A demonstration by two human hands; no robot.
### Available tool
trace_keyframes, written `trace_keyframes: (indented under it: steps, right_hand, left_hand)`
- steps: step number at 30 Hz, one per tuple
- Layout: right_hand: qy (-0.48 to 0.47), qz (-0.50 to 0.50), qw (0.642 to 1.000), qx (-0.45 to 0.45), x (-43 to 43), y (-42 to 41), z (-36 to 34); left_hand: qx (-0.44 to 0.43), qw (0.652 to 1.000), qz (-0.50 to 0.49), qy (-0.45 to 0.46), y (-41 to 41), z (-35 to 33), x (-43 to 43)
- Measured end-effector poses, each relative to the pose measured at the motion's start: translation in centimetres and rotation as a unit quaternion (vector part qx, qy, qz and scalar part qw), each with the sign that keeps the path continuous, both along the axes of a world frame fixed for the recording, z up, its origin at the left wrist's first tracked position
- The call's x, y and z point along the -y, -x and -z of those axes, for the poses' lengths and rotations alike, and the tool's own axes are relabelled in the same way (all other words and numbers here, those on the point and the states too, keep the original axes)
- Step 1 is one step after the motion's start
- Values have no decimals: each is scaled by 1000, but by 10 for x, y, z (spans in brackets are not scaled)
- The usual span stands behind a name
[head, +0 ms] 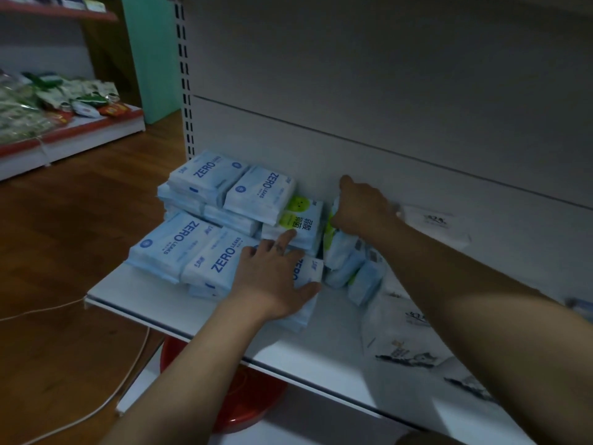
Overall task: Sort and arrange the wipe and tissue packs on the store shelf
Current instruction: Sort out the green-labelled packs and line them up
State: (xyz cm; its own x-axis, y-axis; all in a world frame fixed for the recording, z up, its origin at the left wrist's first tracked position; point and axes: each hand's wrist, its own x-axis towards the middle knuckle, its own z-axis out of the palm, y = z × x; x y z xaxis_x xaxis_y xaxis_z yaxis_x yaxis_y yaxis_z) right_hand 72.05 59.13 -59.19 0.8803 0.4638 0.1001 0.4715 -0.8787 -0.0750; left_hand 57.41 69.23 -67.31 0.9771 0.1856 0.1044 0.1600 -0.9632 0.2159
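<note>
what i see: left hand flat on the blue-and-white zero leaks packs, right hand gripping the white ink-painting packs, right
Not quite. The head view shows the right hand gripping the upright white-and-green plastic packs, not the white ink-painting packs. The left hand does lie flat on the blue-and-white ZERO LEAKS packs.

ZERO packs (179, 245) lie stacked at the left end of the shelf (144, 300), with piles near and far. A character-printed pack (301, 224) lies right of the far piles. Right of that runs a row of edge-standing packs (346, 258), then flat packs (404, 335). The left hand (272, 277) rests on a near pack. The right hand (362, 210) grips the row's far end. A stool (244, 399) stands under the shelf.
</note>
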Motion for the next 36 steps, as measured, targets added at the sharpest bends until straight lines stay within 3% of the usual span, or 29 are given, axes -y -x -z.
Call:
trace_keyframes:
  steps: [5,10,14,16,19,21,23,25,29,33,35,36]
  right_hand:
    - [23,20,999,29,-12,6,22]
    - [185,3,979,91,-9,9,44]
    - [221,-30,972,76,-1,8,41]
    - [164,-42,982,79,5,19,39]
    - [-67,-40,990,116,16,60,34]
    - [-152,-55,986,46,24,91,34]
    - [-130,-72,986,-71,30,119,39]
    - [-38,-101,984,-138,33,136,52]
    - [37,-119,986,-110,27,134,75]
    - [-49,-157,986,-8,27,119,74]
    - [-199,-141,970,-20,35,119,65]
    - [-304,-119,944,-53,37,122,57]
  left_hand:
    - [5,1000,8,12,-1,1,-1]
    - [-1,999,19,27,0,1,-3]
    - [-35,996,41,70,2,-4,-6]
    - [-40,993,42,100,6,-11,-8]
    - [-17,994,33,100,13,-18,-18]
    - [9,995,21,94,21,-22,-28]
    - [14,995,6,95,31,-24,-39]
    - [11,994,-10,107,42,-25,-45]
    - [-23,994,0,102,55,-19,-47]
    - [-40,994,23,102,61,-13,-42]
    - [11,989,30,147,63,-17,-37]
    - [45,981,24,186,63,-21,-33]
